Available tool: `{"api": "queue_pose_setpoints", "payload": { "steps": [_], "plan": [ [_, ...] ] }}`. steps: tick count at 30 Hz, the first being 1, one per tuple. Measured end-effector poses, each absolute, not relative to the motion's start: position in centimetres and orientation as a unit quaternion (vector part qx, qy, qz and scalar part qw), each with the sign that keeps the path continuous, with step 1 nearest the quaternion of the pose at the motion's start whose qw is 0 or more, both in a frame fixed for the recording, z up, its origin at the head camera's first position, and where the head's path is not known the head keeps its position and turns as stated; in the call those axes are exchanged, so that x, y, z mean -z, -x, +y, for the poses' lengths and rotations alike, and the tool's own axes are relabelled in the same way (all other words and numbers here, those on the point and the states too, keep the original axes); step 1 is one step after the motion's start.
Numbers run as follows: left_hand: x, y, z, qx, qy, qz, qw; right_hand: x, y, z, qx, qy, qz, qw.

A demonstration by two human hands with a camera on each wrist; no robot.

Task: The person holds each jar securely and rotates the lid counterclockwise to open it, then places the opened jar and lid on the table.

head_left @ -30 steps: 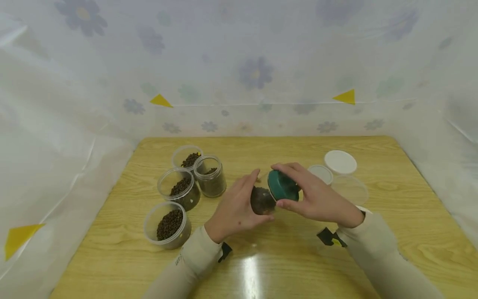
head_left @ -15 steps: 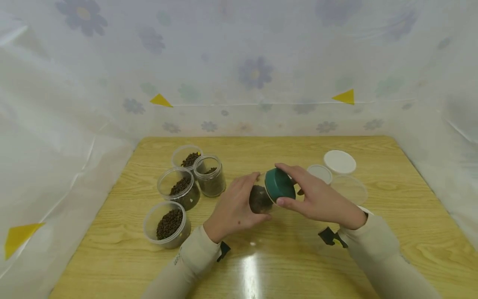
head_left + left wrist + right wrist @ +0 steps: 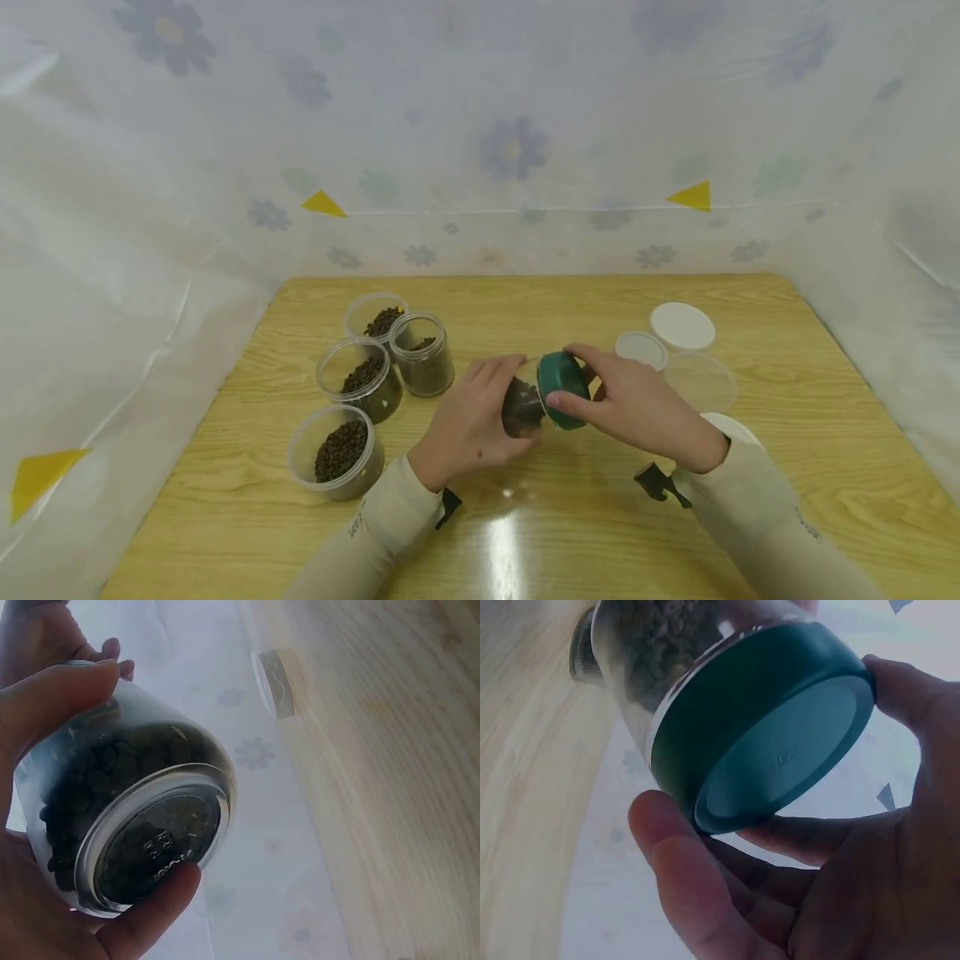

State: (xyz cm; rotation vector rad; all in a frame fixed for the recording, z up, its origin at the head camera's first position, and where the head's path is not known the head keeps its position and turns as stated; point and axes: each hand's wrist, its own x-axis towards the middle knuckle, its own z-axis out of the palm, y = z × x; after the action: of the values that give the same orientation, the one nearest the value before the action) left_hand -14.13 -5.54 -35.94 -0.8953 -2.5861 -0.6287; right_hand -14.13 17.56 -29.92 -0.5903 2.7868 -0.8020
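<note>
Tilted above the middle of the table is a clear jar (image 3: 522, 407) partly filled with dark brown beans. My left hand (image 3: 474, 421) grips its body, and in the left wrist view one fingertip touches the embossed jar bottom (image 3: 161, 844). A green lid (image 3: 561, 390) covers the jar's mouth, facing right. Around the lid's rim my right hand (image 3: 641, 408) curls its thumb and fingers. From the right wrist view the lid's top (image 3: 784, 761) appears flat and recessed, with its edge against the clear wall. How tightly the lid sits cannot be told.
Open clear containers of beans stand at left: a front tub (image 3: 341, 454), a middle one (image 3: 360, 379), a back one (image 3: 377, 315) and a taller jar (image 3: 422, 354). At right lie a white lid (image 3: 682, 325), a small lid (image 3: 642, 350), a clear lid (image 3: 701, 382) and another pale lid (image 3: 733, 427).
My right hand has moved slightly down and its fingers have shifted round the green lid. The lid and jar have tipped a little and dropped slightly. My left hand keeps its grip.
</note>
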Motion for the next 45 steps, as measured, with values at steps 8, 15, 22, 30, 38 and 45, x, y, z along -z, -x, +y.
{"api": "queue_pose_setpoints", "payload": {
  "steps": [8,15,22,30,38,45],
  "plan": [
    [35.8,14.0,-6.0,0.238,0.312,-0.907,0.154,30.9,14.5,18.1,0.249,0.335,0.909,0.001],
    [36.2,14.1,-6.1,0.247,0.313,-0.903,0.162,31.2,14.7,18.1,0.262,0.344,0.902,0.002],
    [36.2,14.1,-6.1,0.248,0.307,-0.906,0.157,30.9,14.6,18.4,0.261,0.321,0.910,0.032],
    [36.0,14.1,-5.9,0.253,0.296,-0.907,0.158,30.1,14.3,18.7,0.302,0.236,0.918,0.104],
    [36.2,14.0,-5.8,0.257,0.295,-0.906,0.163,29.6,14.1,18.3,0.304,0.170,0.929,0.128],
    [36.3,13.8,-5.8,0.246,0.303,-0.904,0.174,29.6,14.2,17.6,0.290,0.142,0.933,0.157]
  ]
}}
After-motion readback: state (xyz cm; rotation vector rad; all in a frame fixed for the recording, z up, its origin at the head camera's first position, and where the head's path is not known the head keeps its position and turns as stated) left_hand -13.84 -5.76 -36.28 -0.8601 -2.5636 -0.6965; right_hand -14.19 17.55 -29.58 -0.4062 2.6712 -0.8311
